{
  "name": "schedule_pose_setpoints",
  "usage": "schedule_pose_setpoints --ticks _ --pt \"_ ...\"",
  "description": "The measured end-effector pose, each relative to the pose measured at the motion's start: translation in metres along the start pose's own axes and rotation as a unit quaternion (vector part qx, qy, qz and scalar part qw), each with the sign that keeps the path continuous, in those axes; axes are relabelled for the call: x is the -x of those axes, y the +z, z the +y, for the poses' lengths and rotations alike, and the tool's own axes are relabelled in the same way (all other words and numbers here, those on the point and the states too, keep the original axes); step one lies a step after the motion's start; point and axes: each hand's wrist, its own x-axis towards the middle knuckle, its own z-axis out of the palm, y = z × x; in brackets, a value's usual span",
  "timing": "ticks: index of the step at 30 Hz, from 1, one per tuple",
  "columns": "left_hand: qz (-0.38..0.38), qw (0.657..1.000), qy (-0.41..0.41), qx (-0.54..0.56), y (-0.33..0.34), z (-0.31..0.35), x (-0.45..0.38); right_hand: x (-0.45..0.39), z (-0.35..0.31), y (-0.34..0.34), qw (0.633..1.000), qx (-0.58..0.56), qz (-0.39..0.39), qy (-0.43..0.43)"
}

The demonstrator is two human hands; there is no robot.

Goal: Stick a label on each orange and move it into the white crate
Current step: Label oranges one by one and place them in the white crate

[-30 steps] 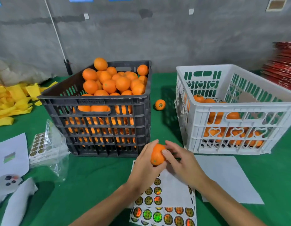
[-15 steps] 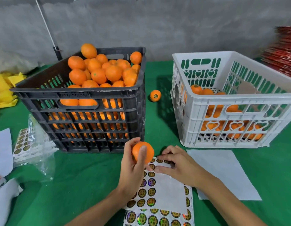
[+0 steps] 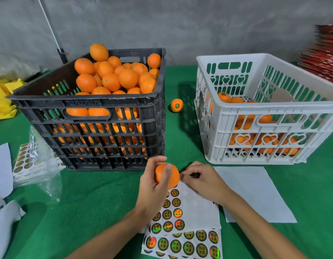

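1. Under both hands and everything else lies the green table cloth (image 3: 98, 199).
2. Up and to the left of the grip stands the black crate (image 3: 98, 116), heaped with oranges above its rim.
3. Up and to the right of the grip stands the white crate (image 3: 264, 113), partly filled with oranges; one at its back left shows a label.
4. Just right of the grip, beyond the right hand, a blank white sheet (image 3: 255, 193) lies flat before the white crate.
5. Directly below the grip lie the label sheets (image 3: 182, 238), with rows of round shiny labels.
6. Far left of the grip, a clear plastic bag (image 3: 36, 165) holds more label sheets.
7. At the grip, the left hand (image 3: 152, 189) wraps the orange (image 3: 168, 175), thumb across its front, fingers curled over the top.
8. Touching the orange's right side, the right hand (image 3: 203, 181) has its fingertips pinched together; what they pinch is too small to tell.
9. Well above the grip, between the crates, sits a loose labelled orange (image 3: 176, 105).
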Motion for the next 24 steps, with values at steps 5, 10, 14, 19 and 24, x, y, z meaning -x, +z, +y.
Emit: schedule_pose_setpoints --ticks 5,10,14,19,24 --pt "-0.005 1.000 -0.006 -0.007 0.000 -0.002 -0.002 -0.003 -0.004 0.002 0.999 -0.015 0.029 0.042" --pt "-0.024 0.999 -0.028 0.002 -0.004 -0.004 -0.010 0.004 -0.003 0.009 0.982 -0.017 0.188 -0.004" --pt "-0.037 0.998 -0.049 0.006 -0.003 -0.006 -0.014 0.020 -0.013 0.012 0.959 0.088 0.207 -0.172" --pt "-0.054 0.996 -0.055 0.038 -0.006 -0.007 -0.017 0.029 -0.025 0.017 0.972 0.094 0.117 -0.181" --pt "-0.066 0.991 -0.085 0.075 -0.007 0.001 -0.020 0.036 -0.019 0.018 0.934 0.276 0.058 -0.217"
